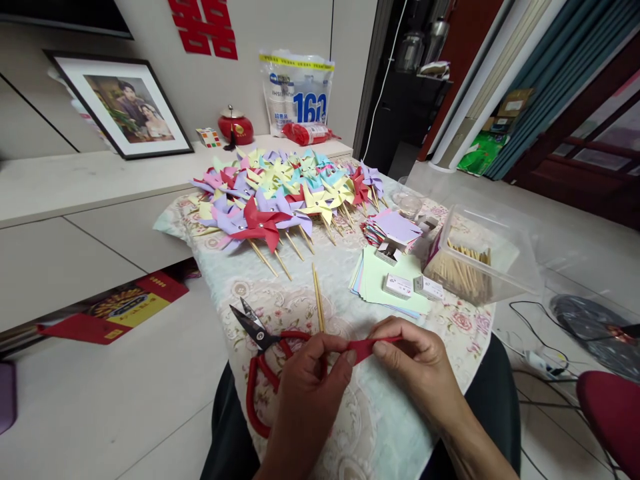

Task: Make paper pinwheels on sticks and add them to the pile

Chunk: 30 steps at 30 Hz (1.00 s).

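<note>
Red paper strip point(364, 348), head view: one piece, positioned between the two hands above the near part of the floral tablecloth point(390, 413). Both ends are covered by fingers; the strip presents nearly edge-on, so its full outline cannot be determined.

Left hand point(313, 383): thumb and index finger pinched together on the strip's left end. Right hand point(417, 363): thumb and index finger pinched on its right end; the remaining fingers are curled and partly concealed.

Scissors point(261, 338): one pair, blades spread, red handles partly hidden behind the left hand. Loose wooden sticks point(318, 297): apparently two, side by side; their near ends meet the left hand and are indistinct.

Pinwheels point(260, 227): one large group at the far side of the table. Overlap prevents an exact count; one red unit at the front is largely unobstructed.

Paper sheets point(373, 293): one fanned stack, quantity not countable. Small cardboard boxes point(398, 285): three at the stack, two closed and one open; a fourth behind them is hard to make out. Cut paper pieces point(400, 227): one pile, lilac uppermost.

Clear plastic bin point(515, 260): one, containing many wooden sticks, uncountable. Red chair point(613, 413): one, cut off at the right edge.
</note>
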{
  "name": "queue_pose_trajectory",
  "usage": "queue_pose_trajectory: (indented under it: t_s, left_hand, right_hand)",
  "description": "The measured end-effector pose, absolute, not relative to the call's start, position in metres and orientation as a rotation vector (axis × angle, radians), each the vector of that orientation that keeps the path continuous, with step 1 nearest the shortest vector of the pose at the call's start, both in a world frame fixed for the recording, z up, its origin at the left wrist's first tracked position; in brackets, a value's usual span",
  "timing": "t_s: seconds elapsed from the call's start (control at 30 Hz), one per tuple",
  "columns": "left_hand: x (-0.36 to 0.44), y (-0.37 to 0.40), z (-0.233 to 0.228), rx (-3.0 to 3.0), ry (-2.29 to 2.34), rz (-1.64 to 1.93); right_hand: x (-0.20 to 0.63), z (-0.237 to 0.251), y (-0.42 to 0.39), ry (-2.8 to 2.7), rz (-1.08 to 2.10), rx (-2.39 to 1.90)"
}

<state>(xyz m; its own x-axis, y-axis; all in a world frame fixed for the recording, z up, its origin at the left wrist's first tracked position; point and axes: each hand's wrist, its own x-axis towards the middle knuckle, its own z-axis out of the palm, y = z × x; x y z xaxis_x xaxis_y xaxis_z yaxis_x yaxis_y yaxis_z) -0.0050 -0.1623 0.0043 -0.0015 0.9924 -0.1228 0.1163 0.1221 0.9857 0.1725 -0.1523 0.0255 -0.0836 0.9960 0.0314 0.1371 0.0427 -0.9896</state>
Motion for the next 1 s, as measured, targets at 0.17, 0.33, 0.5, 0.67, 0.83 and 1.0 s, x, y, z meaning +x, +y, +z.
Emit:
queue_pose_trajectory:
  t_s: [0.17, 0.33, 0.5, 0.67, 0.83, 1.0]
  left_hand:
    - [-0.007, -0.16, 0.015, 1.341, 1.409, 1.025]
    - [-0.005, -0.16, 0.023, 1.674, 1.429, 1.001]
    - [-0.001, -0.161, 0.021, 1.858, 1.436, 1.023]
    - [-0.002, -0.161, 0.018, 1.745, 1.465, 1.008]
    - [-0.005, -0.159, 0.012, 1.604, 1.468, 0.992]
    - [-0.007, -0.162, 0.001, 1.487, 1.444, 1.072]
  right_hand:
    - [0.176, 0.027, -0.149, -1.495, 1.016, -1.283]
    - [0.172, 0.041, -0.15, -1.775, 0.862, -1.221]
    - [0.165, 0.041, -0.149, -1.775, 0.918, -1.206]
    - [0.164, 0.027, -0.148, -1.479, 1.115, -1.267]
    - [0.166, 0.025, -0.148, -1.422, 1.187, -1.298]
    - [0.167, 0.023, -0.146, -1.322, 1.209, -1.302]
